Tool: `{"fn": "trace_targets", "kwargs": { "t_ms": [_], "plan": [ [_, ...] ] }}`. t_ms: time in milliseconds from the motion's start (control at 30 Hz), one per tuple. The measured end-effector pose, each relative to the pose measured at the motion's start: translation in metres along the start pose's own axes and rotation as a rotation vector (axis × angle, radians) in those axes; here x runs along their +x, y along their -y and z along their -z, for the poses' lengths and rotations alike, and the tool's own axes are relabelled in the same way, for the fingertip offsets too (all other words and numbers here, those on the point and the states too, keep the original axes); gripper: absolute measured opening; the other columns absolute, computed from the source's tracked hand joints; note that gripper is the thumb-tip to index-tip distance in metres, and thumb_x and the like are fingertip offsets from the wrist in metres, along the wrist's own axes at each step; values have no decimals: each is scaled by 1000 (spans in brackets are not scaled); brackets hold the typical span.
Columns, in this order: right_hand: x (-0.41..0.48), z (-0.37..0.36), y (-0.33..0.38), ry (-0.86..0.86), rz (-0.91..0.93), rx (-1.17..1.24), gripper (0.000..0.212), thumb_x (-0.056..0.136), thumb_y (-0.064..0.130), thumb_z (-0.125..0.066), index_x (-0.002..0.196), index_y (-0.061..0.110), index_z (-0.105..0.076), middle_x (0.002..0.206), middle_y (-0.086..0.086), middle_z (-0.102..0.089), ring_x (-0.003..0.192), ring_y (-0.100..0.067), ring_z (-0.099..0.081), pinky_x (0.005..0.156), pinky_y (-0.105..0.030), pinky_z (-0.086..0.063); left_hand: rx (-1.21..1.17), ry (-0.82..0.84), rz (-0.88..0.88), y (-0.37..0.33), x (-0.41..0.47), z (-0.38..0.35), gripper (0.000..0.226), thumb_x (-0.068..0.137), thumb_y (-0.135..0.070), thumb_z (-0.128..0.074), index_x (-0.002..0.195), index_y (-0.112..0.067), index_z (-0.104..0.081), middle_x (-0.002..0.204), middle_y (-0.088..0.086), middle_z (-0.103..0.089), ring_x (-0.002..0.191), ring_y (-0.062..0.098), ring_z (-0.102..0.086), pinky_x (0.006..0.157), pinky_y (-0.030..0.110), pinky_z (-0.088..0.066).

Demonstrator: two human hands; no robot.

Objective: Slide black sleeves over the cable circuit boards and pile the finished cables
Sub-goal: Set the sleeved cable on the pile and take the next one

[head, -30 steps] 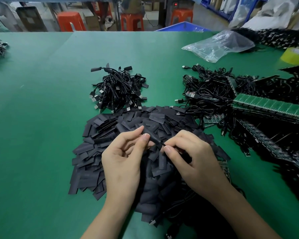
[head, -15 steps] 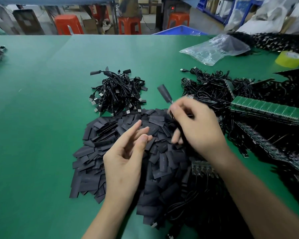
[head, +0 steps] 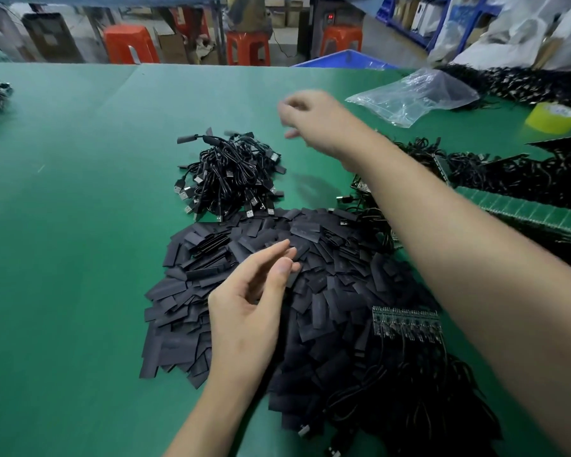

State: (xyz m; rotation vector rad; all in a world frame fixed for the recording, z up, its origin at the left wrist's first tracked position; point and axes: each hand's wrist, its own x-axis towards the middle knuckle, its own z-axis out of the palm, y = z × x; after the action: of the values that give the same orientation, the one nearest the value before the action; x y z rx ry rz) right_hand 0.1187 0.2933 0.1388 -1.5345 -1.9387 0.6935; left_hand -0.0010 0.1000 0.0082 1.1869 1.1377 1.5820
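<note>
My right hand [head: 310, 123] is stretched toward the far edge of the table [head: 80, 258], just beyond the pile of finished cables [head: 231, 173] in the middle. It is blurred, but the fingers look loose and I see nothing between them. My left hand [head: 254, 308] hovers half open and empty over the heap of black sleeves [head: 327, 291], which lies toward the near edge.

I judge that the step in hand is the piling of one finished cable. The next move calls for one single sleeve, separated from its overlapping neighbours. It also calls for one bare circuit board [head: 406, 321] from the tangled cables at the near right.
</note>
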Motion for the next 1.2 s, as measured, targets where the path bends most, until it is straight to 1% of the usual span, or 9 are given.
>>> {"fn": "trace_targets", "kwargs": {
  "t_ms": [233, 300, 467, 567, 700, 800, 933, 1100, 1200],
  "plan": [
    [-157, 19, -72, 269, -17, -183, 3, 92, 35, -72, 91, 33, -73, 90, 14, -73, 86, -3, -67, 78, -20, -52, 99, 38, -21, 0, -2, -3, 18, 100, -18, -65, 110, -26, -77, 104, -10, -79, 99, 12, -76, 88, 20, -56],
    [-187, 24, -85, 315, -65, -235, 9, 88, 40, -76, 91, 35, -70, 86, 13, -69, 84, -3, -65, 78, -22, -52, 133, 45, -34, 0, -3, -5, 17, 99, -20, -66, 109, -27, -78, 103, -11, -79, 98, 11, -76, 87, 18, -55],
    [-223, 18, -106, 326, -50, -561, 39, 90, 63, -62, 116, 35, -56, 110, 15, -52, 109, -10, -46, 96, -34, -43, 175, 78, -57, -3, -9, -8, 23, 94, -35, -64, 110, -25, -77, 102, -12, -79, 98, 10, -76, 86, 16, -55],
    [-230, 15, -109, 288, -61, -602, 35, 93, 63, -59, 111, 34, -52, 111, 14, -47, 111, -11, -40, 95, -34, -37, 218, 105, -90, -3, -12, -11, 20, 96, -31, -64, 110, -25, -77, 102, -12, -79, 98, 9, -76, 86, 17, -55],
    [-233, 23, -104, 256, -93, -454, 28, 90, 55, -68, 95, 35, -49, 98, 15, -53, 92, -8, -48, 79, -29, -35, 261, 162, -82, -3, -18, -15, 26, 93, -34, -65, 113, -26, -77, 103, -14, -79, 98, 8, -76, 89, 23, -57],
    [-232, 36, -92, 200, -84, -203, 24, 79, 50, -82, 86, 36, -64, 89, 12, -68, 69, 3, -56, 63, -17, -41, 318, 293, -127, -4, -20, -16, 27, 93, -32, -71, 119, -26, -76, 106, -16, -78, 102, 7, -74, 92, 23, -56],
    [-227, 36, -72, 169, 2, 14, 20, 73, 39, -90, 80, 33, -72, 76, 11, -73, 67, -5, -64, 60, -15, -44, 361, 440, -194, -8, -23, -20, 14, 85, -40, -76, 97, -33, -80, 93, -16, -78, 87, 4, -73, 79, 17, -52],
    [-219, 26, -71, 183, -36, 125, 17, 73, 36, -91, 83, 31, -78, 78, 12, -74, 69, 1, -64, 64, -12, -45, 163, 465, 60, -10, -18, -14, 20, 74, -45, -79, 80, -26, -81, 76, 11, -73, 70, 13, -60, 63, 37, -47],
    [-216, 26, -77, 266, -23, 193, 9, 80, 29, -87, 84, 26, -80, 82, 9, -77, 78, -3, -70, 75, -20, -51, 30, 477, 156, -10, -16, -13, 16, 71, -38, -82, 82, -27, -83, 73, -1, -74, 66, 5, -60, 63, 17, -47]
  ]
}}
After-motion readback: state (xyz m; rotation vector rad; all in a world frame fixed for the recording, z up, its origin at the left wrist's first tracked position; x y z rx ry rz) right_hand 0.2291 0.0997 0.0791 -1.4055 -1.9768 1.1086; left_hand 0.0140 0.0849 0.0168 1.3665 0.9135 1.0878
